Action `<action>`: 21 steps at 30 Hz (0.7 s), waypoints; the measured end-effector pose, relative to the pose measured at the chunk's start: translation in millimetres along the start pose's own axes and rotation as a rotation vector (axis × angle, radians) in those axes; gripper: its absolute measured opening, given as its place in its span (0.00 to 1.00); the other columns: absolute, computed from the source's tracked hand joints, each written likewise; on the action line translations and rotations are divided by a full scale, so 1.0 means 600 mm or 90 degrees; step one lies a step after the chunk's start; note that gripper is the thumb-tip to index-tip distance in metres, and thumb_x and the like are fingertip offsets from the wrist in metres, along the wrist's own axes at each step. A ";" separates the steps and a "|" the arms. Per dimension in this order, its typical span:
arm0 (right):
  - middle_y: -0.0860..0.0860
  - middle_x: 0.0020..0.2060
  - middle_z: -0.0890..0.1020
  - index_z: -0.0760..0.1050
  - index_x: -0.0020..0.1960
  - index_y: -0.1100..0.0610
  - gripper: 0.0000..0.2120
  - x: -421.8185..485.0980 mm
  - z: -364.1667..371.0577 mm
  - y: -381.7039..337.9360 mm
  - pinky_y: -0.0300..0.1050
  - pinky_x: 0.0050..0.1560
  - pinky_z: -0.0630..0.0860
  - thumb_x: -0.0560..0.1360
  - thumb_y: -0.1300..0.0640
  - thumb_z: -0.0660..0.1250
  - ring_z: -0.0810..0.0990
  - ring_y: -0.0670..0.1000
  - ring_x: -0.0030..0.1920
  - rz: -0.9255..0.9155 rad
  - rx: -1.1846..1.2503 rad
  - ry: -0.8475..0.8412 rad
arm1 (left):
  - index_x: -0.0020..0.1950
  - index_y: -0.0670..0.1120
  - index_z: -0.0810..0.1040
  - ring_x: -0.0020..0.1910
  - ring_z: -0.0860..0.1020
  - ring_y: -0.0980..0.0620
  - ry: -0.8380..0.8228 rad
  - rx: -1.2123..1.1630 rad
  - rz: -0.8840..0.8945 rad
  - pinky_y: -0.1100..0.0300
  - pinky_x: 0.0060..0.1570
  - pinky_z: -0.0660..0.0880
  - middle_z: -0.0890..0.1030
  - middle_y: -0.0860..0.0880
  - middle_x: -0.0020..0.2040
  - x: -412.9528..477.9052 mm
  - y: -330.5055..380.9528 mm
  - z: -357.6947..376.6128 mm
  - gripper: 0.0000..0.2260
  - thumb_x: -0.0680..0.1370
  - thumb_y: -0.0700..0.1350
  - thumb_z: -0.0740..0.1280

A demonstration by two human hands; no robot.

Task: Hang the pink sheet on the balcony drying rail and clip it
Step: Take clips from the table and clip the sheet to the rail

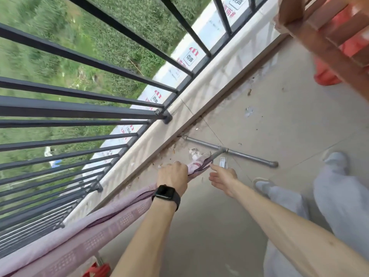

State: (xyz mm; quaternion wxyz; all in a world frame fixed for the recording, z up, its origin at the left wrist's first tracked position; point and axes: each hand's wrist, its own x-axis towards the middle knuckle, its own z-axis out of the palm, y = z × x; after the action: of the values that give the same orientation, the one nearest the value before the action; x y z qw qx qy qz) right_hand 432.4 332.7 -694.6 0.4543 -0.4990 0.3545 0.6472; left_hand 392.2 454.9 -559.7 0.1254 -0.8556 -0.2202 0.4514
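Balcony floor [279, 116] below: left hand [172, 176] grips pink sheet [99, 232] (right hand [223, 177] spread).

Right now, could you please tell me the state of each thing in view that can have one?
pink sheet: draped over the drying rail, bunched at one end, no clip visible.
left grip: holds the bunched end.
right grip: open, fingers spread, beside the clip.
white clip: off the sheet, near the right grip; whether touched, cannot tell.
drying rail: standing, mostly under the sheet.
watch: on the left wrist, screen dark.
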 end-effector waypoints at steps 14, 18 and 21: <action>0.55 0.32 0.83 0.75 0.39 0.62 0.13 0.079 0.058 -0.026 0.48 0.50 0.83 0.64 0.76 0.73 0.84 0.53 0.33 -0.013 -0.020 0.013 | 0.65 0.47 0.68 0.55 0.76 0.43 -0.053 0.034 -0.041 0.53 0.43 0.63 0.75 0.46 0.58 0.013 0.034 0.001 0.14 0.79 0.46 0.61; 0.53 0.28 0.81 0.75 0.31 0.59 0.15 0.116 0.047 -0.045 0.47 0.44 0.82 0.61 0.78 0.71 0.81 0.51 0.28 -0.049 -0.070 -0.050 | 0.64 0.45 0.71 0.56 0.76 0.43 -0.112 0.063 -0.030 0.51 0.51 0.71 0.76 0.46 0.57 0.075 0.090 0.045 0.14 0.78 0.40 0.61; 0.57 0.35 0.81 0.77 0.41 0.60 0.15 0.134 0.043 -0.061 0.44 0.38 0.80 0.57 0.73 0.68 0.79 0.51 0.30 -0.053 -0.157 -0.116 | 0.61 0.46 0.76 0.54 0.77 0.43 -0.102 0.076 -0.007 0.53 0.51 0.72 0.78 0.47 0.55 0.120 0.116 0.076 0.13 0.80 0.37 0.57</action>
State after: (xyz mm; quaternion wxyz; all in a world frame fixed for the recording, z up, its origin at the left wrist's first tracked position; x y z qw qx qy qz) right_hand 451.4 387.3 -765.9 0.4462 -0.5044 0.2087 0.7092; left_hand 408.6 430.4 -665.5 0.1605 -0.8067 -0.2070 0.5297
